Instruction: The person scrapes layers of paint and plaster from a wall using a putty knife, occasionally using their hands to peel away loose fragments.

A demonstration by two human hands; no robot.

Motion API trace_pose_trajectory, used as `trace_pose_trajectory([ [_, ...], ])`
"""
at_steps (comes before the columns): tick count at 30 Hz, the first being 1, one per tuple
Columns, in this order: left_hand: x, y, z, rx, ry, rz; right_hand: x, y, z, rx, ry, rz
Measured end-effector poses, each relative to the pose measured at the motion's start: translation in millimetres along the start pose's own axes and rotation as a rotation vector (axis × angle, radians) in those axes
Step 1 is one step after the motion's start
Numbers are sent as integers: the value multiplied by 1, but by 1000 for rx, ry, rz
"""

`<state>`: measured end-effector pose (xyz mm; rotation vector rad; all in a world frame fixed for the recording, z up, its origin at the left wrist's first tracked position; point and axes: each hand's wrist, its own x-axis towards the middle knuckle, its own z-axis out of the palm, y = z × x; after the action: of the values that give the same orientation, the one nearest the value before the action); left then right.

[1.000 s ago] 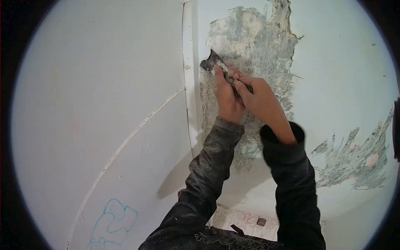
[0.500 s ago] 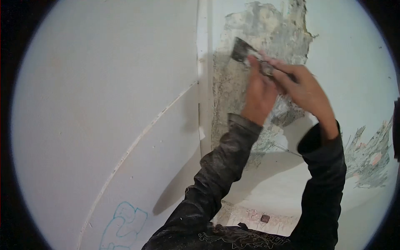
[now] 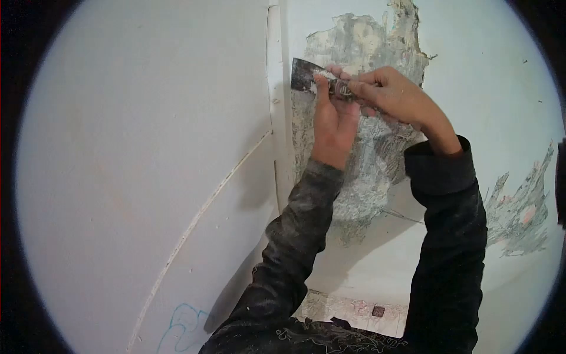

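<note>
One scraper [image 3: 303,75] is in both hands, up in front of a rough grey patch [image 3: 359,35] on the wall. The left hand [image 3: 334,131] is closed around it near the blade, with its thumb [image 3: 321,89] lying on the metal. The right hand [image 3: 401,100] grips the handle [image 3: 344,89] from the other side. The wide, dark blade points out to the left of the hands, and white bits [image 3: 324,74] sit on it. I can't tell if its edge touches the wall.

A pale corner strip [image 3: 275,65] runs just left of the blade. A big smooth wall [image 3: 147,147] is farther left. To the right of the hands and lower down is another scratched patch [image 3: 522,209].

The left thumb is very near the blade, so a slip could nick it. Dusty fingers could make the handle slide. If the blade tips or gets pushed too hard, a corner could dig into the strip or wall.
</note>
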<state>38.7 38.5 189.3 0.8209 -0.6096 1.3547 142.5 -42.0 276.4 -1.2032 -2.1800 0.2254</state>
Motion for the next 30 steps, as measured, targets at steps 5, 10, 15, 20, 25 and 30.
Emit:
trace_pose_trajectory([
  [5,-24,-2,22,-68,-49,-154,-50,-15,7,265,129,9],
  [10,-38,-18,35,-231,131,-193,-74,1,38,202,655,-393],
  [15,-39,-26,-11,-389,-15,-322,-27,12,79,1026,601,-825],
  [20,-43,14,30,76,116,-465,3,-9,85,1031,894,-712],
  [25,-89,23,11,1205,389,93,-11,-10,36,1306,775,-994],
  [30,-127,51,-29,1489,468,825,56,-23,77,1078,923,-796],
])
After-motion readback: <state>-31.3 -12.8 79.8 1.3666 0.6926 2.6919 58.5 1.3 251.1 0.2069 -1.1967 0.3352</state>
